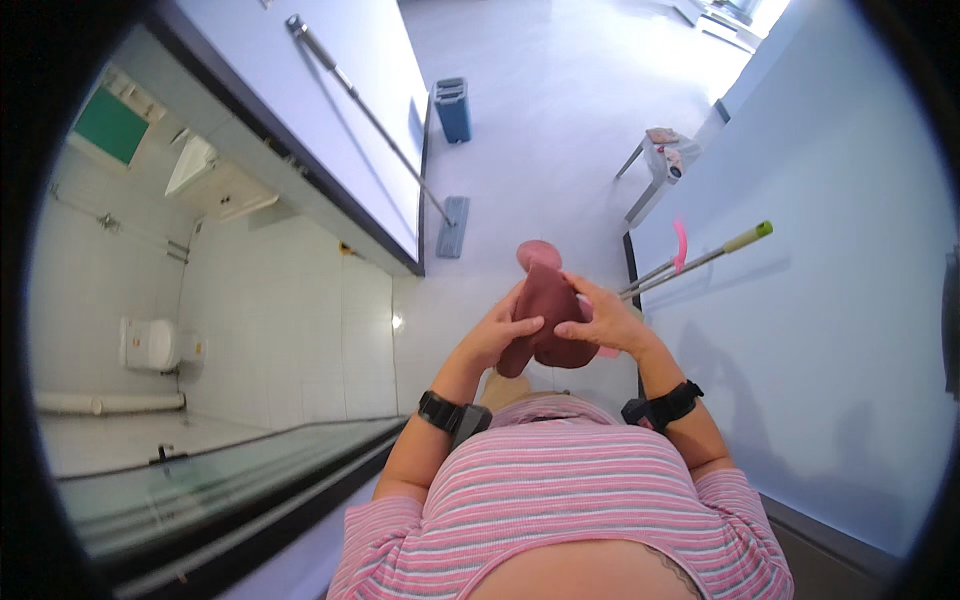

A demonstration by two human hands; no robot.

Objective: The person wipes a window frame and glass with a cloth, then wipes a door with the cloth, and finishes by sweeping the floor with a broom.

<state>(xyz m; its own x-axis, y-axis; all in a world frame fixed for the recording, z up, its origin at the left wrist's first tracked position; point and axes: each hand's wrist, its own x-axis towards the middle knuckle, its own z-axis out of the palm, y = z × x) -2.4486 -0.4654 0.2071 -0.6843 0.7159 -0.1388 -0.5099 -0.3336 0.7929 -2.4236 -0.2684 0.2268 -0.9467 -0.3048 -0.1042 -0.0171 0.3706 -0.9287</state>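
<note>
A dark maroon cloth [551, 307] is bunched up in front of my body, held between both hands. My left hand [504, 328] grips its left side, with the thumb laid across the front. On its right side my right hand [606, 321] holds it, thumb on the front and fingers at the upper edge. The cloth hangs in folds below the thumbs. Just beyond it shows a round pink thing [538, 255], too partly hidden to name. More pink shows behind my right hand. The fingers behind the cloth are hidden.
A flat mop [452, 227] leans on the left wall, near a blue-grey bucket [454, 111]. Two long handles [712, 259] lean on the right wall, beside a pink curved piece. A stool [651, 196] bearing small items stands beyond. A bathroom with a toilet [154, 343] lies left.
</note>
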